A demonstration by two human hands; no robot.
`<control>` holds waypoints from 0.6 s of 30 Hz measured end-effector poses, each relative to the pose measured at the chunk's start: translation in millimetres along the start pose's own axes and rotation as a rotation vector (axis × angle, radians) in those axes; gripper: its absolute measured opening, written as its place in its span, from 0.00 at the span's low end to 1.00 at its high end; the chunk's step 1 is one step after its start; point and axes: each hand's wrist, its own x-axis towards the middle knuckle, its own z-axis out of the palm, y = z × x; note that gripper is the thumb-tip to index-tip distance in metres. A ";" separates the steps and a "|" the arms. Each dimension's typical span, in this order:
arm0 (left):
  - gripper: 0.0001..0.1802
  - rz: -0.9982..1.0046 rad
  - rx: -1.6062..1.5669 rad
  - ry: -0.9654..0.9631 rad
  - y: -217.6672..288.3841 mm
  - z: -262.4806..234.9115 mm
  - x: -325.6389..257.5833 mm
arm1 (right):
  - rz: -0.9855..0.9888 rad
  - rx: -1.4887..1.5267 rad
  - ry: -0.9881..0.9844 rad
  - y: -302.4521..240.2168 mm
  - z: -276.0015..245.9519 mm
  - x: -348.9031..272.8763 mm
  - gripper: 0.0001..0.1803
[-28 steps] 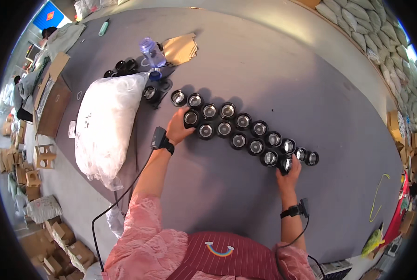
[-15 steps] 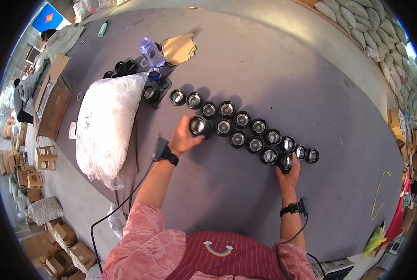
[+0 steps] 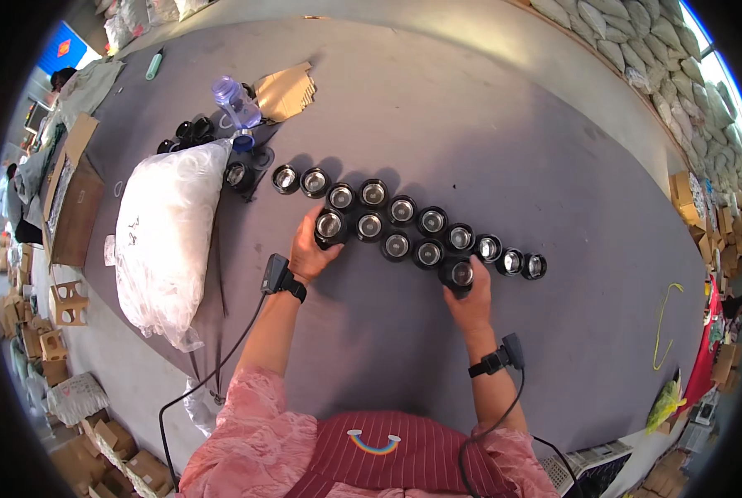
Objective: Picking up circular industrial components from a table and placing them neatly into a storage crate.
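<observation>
Black round cups with shiny metal insides stand in two slanting rows on the grey table, mouths up. My left hand is wrapped round the side of a black cup at the left end of the nearer row. At that row's right end, my right hand grips another black cup, thumb and fingers on opposite sides. Between them stand several nearer-row cups. The farther row runs behind, reaching past my right hand. Whether either held cup touches the table cannot be seen.
Left of the cups lies a stuffed white plastic bag, with a separate black cup beside it. Behind are a purple clear bottle, torn cardboard and more black pieces. A cardboard box stands at the left edge.
The whole view has shifted somewhat. My right hand has moved left along the cups to the nearer row's end. The cup in my left hand, tilted and blurred before, now sits straighter beside the row.
</observation>
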 end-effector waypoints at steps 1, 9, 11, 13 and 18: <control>0.48 0.003 0.003 0.001 6.3 2.0 3.2 | -0.033 -0.064 -0.076 4.4 5.7 -1.1 0.46; 0.52 0.061 0.066 0.012 25.3 47.5 14.8 | 0.016 0.023 0.013 25.8 23.7 -14.5 0.51; 0.51 0.085 0.168 0.031 12.1 56.3 12.5 | 0.008 0.033 0.000 30.2 29.1 -17.2 0.54; 0.50 0.060 0.119 0.047 9.6 63.1 10.1 | -0.013 0.029 0.014 31.7 31.4 -16.6 0.55; 0.51 0.018 0.052 0.043 -0.7 66.7 7.5 | -0.055 -0.004 0.008 35.2 27.3 -17.5 0.56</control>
